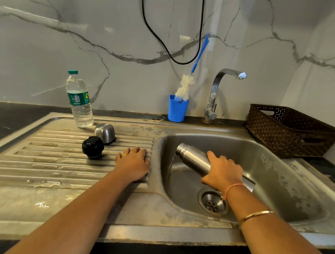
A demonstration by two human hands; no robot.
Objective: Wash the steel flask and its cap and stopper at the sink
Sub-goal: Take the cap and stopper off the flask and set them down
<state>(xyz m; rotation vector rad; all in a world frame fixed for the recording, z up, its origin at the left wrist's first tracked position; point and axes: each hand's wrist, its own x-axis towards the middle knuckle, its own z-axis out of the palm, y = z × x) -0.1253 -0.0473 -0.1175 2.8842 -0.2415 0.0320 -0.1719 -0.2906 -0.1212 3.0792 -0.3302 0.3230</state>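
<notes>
Over the sink basin (281,167), in the view from my head, my right hand (223,172) wraps around the body of the steel flask (194,157) and tips it with the mouth down to the left. Water runs out of the mouth. My left hand (132,164) lies flat on the draining board (54,160), fingers relaxed, holding nothing. The steel cap (105,132) and the black stopper (92,147) stand on the board, just beside each other. I judge the flask stiff and, being wet, slippery, so a full grip around the body seems safer than a hold near the thread.
</notes>
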